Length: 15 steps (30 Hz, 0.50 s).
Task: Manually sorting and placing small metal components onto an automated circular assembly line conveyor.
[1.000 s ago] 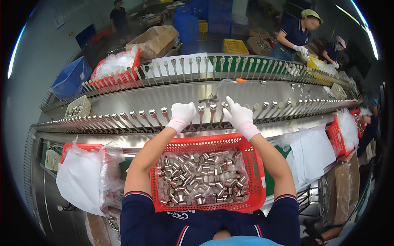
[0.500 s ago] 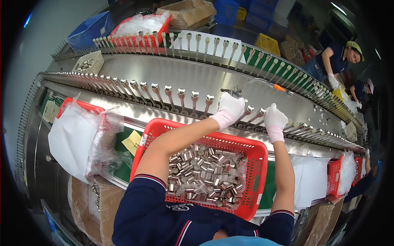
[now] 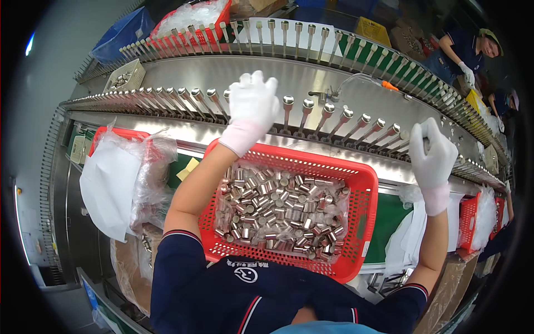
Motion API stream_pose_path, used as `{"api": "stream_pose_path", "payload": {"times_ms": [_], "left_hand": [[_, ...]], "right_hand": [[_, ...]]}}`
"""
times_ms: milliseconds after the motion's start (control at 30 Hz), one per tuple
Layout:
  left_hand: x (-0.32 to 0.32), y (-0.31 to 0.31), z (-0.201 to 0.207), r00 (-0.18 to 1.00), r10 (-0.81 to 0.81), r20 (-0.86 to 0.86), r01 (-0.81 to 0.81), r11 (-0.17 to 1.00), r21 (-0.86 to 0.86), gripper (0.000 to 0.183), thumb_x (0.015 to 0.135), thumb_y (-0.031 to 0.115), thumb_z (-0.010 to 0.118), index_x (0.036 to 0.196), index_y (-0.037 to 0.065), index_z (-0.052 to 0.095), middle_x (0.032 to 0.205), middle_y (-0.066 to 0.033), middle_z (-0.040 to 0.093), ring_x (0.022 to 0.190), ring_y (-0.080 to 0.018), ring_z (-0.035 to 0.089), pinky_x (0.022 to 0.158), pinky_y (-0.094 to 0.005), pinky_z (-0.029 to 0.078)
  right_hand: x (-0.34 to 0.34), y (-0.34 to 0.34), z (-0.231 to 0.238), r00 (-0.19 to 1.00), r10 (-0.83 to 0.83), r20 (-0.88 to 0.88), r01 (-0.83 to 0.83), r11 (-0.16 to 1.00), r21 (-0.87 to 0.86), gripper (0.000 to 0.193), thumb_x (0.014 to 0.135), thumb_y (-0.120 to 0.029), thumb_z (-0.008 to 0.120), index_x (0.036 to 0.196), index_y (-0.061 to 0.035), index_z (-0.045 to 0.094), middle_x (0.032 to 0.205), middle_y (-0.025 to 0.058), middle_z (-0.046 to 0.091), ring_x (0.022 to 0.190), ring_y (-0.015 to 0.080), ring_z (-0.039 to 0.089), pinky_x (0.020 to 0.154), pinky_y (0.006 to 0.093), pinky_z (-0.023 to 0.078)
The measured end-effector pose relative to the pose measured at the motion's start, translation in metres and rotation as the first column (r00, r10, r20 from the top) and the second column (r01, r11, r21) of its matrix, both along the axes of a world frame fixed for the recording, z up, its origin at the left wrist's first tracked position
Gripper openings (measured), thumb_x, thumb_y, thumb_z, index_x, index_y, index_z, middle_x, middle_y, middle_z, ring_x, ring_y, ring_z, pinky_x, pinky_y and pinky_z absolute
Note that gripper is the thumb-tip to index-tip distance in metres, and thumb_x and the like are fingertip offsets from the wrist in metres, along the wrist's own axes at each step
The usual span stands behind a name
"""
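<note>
Both my hands wear white gloves. My left hand [image 3: 253, 106] is over the near row of upright metal rods, its fingers apart and slightly bent; it hides the rods beneath it. Farther right, my right hand [image 3: 431, 153] is closed in a pinch beside the same row. A small dark patch shows between its thumb and fingers, too little to name. Shiny metal caps [image 3: 327, 109] top the rods between my hands. In front of me stands a red plastic basket [image 3: 364, 209], where many short silver metal cylinders [image 3: 272, 209] lie on clear plastic.
A second row of rods [image 3: 297, 39] curves along the far side of the steel table [image 3: 211, 72]. An orange-tipped tool [image 3: 389, 86] lies there. Plastic-wrapped white sheets [image 3: 111, 183] cover a basket at left. Across the line a co-worker [image 3: 467, 53] stands at the right.
My hands have moved apart: the left one went left along the rod row, the right one right and nearer to me. Capped rods between them have come into sight. The whole view has shifted slightly.
</note>
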<state>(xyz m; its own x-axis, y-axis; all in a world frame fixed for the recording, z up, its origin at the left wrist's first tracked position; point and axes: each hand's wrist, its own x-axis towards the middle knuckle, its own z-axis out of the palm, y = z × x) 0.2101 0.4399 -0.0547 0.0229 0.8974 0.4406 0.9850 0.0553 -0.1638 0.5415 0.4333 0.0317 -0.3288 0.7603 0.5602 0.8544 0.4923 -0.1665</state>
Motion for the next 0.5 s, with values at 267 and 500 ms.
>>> {"api": "stream_pose_path", "payload": {"times_ms": [267,500], "left_hand": [[-0.018,0.044,-0.049,0.993,-0.112,0.033,0.114,0.993,-0.040,0.016,0.078,0.026,0.062,0.073,0.011,0.064,0.069,-0.0112,0.063,0.070,-0.0317,0.062,0.066,-0.0449,0.050],[0.041,-0.043,0.085,0.767,-0.600,0.227,0.506,0.783,0.362,0.021,0.076,0.017,0.063,0.063,0.007,0.050,0.055,-0.0120,0.049,0.053,-0.0324,0.049,0.054,-0.0437,0.041]], "right_hand": [[-0.092,-0.103,-0.175,0.794,0.583,-0.171,-0.556,0.585,-0.591,0.031,0.088,-0.037,0.059,0.102,-0.0104,0.065,0.082,0.0142,0.066,0.082,0.0315,0.066,0.076,0.0428,0.052],[-0.095,-0.071,-0.167,0.936,0.336,-0.103,-0.261,0.469,-0.844,0.032,0.093,-0.031,0.050,0.111,-0.0079,0.062,0.099,0.0155,0.067,0.096,0.0316,0.064,0.085,0.0443,0.050]]}}
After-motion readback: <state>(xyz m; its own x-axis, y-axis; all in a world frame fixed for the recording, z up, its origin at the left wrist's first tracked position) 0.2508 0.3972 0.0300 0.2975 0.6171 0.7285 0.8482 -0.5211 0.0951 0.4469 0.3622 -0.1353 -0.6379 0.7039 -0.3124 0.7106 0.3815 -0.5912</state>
